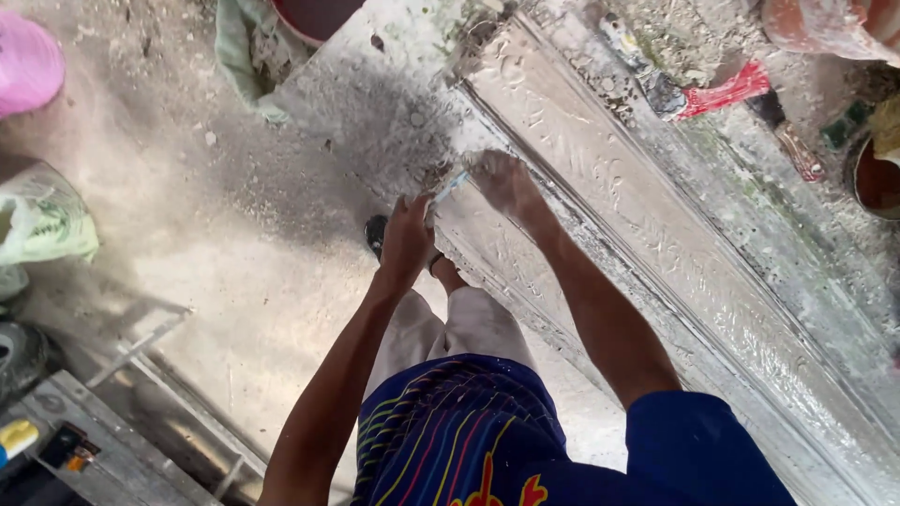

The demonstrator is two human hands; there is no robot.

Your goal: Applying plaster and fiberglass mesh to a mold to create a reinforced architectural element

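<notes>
The left hand [408, 239] is pinching a thin blue tool [450, 187]; the right hand [502, 183], fingers pressed together, is smoothing the wet white moulding [656, 244], unfinished toward five o'clock

A long workbench [825, 309] carries a white plaster moulding [656, 253], with red scrap [727, 91] and debris alongside.

Open floor to the left, clutter along the far edge

The dusty grey concrete floor [234, 244] left of the long white plaster moulding [656, 253] lies open; red scrap [727, 91] and rubble crowd its far side, a green-white plastic bag [42, 220] and grey metal frame [141, 342] hem the left.
</notes>
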